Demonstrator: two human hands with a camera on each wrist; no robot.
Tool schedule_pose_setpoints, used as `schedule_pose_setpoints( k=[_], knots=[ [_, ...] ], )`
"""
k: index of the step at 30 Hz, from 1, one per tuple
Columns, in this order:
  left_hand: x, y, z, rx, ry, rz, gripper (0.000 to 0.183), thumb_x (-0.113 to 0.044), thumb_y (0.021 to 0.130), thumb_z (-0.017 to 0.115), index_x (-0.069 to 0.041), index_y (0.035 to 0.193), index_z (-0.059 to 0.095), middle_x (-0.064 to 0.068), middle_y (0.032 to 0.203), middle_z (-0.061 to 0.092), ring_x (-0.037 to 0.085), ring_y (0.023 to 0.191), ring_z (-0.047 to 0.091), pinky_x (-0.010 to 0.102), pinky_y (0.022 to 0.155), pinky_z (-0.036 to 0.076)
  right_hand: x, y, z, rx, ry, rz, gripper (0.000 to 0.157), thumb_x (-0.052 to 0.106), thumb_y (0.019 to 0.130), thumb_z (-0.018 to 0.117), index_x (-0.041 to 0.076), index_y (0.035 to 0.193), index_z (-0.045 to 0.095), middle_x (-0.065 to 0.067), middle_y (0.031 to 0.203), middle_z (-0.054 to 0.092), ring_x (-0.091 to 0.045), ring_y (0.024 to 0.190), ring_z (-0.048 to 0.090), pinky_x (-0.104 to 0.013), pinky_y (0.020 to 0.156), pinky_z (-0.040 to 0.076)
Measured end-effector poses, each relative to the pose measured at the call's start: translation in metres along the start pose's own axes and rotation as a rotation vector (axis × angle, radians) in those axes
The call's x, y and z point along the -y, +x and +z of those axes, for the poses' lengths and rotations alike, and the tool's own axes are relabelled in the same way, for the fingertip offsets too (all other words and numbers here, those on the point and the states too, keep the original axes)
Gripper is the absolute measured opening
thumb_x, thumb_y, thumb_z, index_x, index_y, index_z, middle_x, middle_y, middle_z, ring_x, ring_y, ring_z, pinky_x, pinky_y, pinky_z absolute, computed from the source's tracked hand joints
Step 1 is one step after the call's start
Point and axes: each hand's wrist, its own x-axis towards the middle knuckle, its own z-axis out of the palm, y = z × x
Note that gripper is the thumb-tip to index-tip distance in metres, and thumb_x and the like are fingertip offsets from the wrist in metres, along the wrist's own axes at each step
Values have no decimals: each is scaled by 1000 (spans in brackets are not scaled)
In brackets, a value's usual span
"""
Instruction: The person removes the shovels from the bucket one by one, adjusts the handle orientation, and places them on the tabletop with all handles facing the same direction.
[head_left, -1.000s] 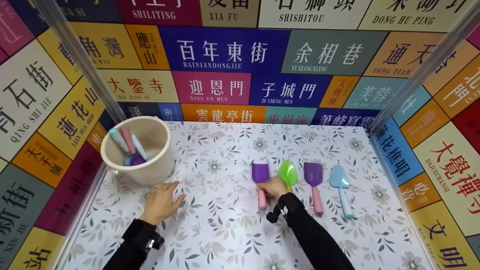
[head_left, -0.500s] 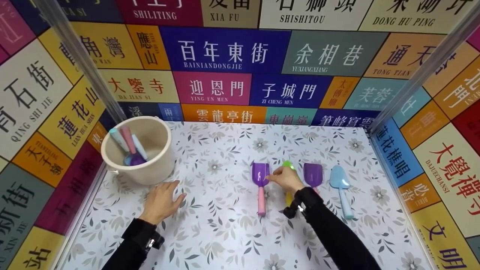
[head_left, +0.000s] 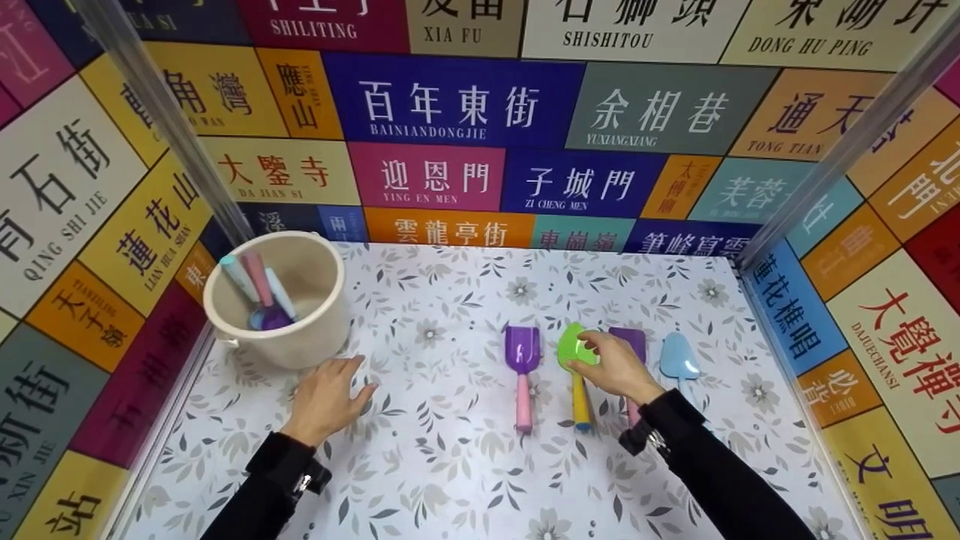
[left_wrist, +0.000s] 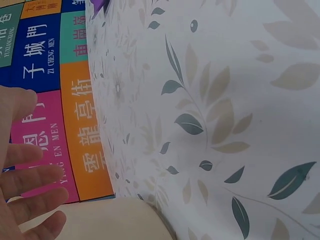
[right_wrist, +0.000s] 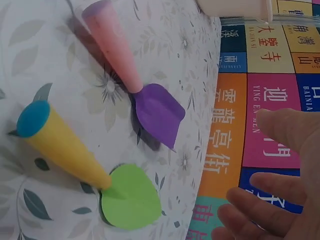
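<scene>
Four toy shovels would make a row, of which a purple shovel with a pink handle [head_left: 523, 352] lies leftmost. Beside it is a green shovel with a yellow handle [head_left: 580, 390]. My right hand [head_left: 616, 365] hovers over the green blade's right edge, fingers loosely bent and holding nothing. Behind that hand, a second purple shovel [head_left: 634, 341] is partly covered. A light blue shovel [head_left: 679, 356] lies at the right, its handle partly behind the sleeve. My left hand [head_left: 327, 397] has relaxed, spread fingers near the bucket's base; in the left wrist view nothing is in it.
A cream bucket [head_left: 315, 337] stands at the back left with several shovels in it, handles up. Panels with street names [head_left: 450, 97] wall in the flower-patterned table [head_left: 435, 465] at the back and both sides. Clear posts [head_left: 832, 142] rise at the back corners.
My right hand has let go of the left purple shovel and moved right, over the green shovel toward the second purple one. The left hand has stayed in place.
</scene>
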Motion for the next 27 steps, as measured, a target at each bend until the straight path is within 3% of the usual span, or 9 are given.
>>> schedule_pose_setpoints(
  k=[7,13,17,22,27],
  knots=[
    [-2,3,-2,-29,23,42,48,-28,88,82,3,123,71,23,111,77,42,101,73,54,86,61,-15,-22,-1,-165,-83,-152,47,17,92,81,-6,130,66,-27,121,71,-42,106,69,-56,90,58],
    [-4,6,-6,-19,32,46,48,-29,89,81,2,124,71,23,112,77,41,103,73,55,88,60,-30,-38,-2,-318,-274,-278,44,18,85,87,-4,119,70,-22,110,70,-40,96,68,-53,81,58],
    [-6,9,-10,-22,72,52,48,-31,89,80,1,124,71,21,112,77,40,104,73,54,87,59,-41,-46,-2,-401,-383,-355,45,20,81,90,-3,115,70,-25,107,70,-46,95,69,-56,80,59],
    [-7,12,-11,-22,88,64,49,-31,89,80,1,125,71,21,112,77,40,105,72,52,91,59,-53,-55,-5,-460,-448,-382,43,19,78,91,-1,110,71,-26,105,70,-46,93,69,-58,75,59],
    [-9,15,-11,-18,73,74,49,-30,88,81,1,125,70,21,112,77,40,104,72,53,91,59,-57,-60,-8,-447,-443,-347,43,19,79,90,0,112,71,-26,106,70,-46,97,69,-58,79,59]
  ],
)
